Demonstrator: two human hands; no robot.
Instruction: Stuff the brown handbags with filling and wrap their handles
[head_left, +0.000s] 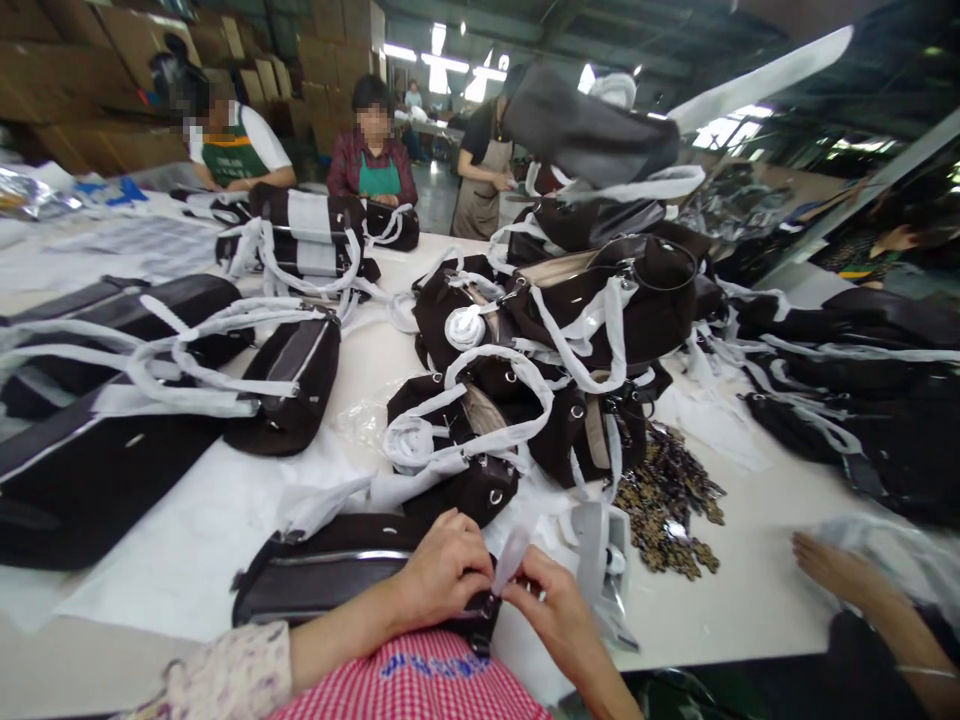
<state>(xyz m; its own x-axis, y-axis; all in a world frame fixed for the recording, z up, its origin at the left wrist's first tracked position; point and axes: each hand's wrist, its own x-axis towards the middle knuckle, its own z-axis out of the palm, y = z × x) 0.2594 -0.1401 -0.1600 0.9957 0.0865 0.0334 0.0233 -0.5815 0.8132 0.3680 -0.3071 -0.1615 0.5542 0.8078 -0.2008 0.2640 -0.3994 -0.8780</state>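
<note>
A dark brown handbag [322, 575] with a silver zipper lies at the table's front edge, against a red checked apron. My left hand [450, 565] rests over its right end with the fingers curled closed on the bag. Just to the right, my right hand [544, 595] pinches with thumb and fingers at the same end of the bag. A translucent whitish strip [513, 552] stands up between the two hands, its lower end in my right fingers. Some small dark hardware shows under the fingertips; its detail is hidden.
Wrapped-handle handbags [480, 430] are piled ahead, with more bags [112, 440] on the left. Right of my hands lie a grey-white box [600, 560] and a heap of bronze-coloured metal pieces [671, 500]. A co-worker's hand [847, 575] is at far right; several people stand opposite.
</note>
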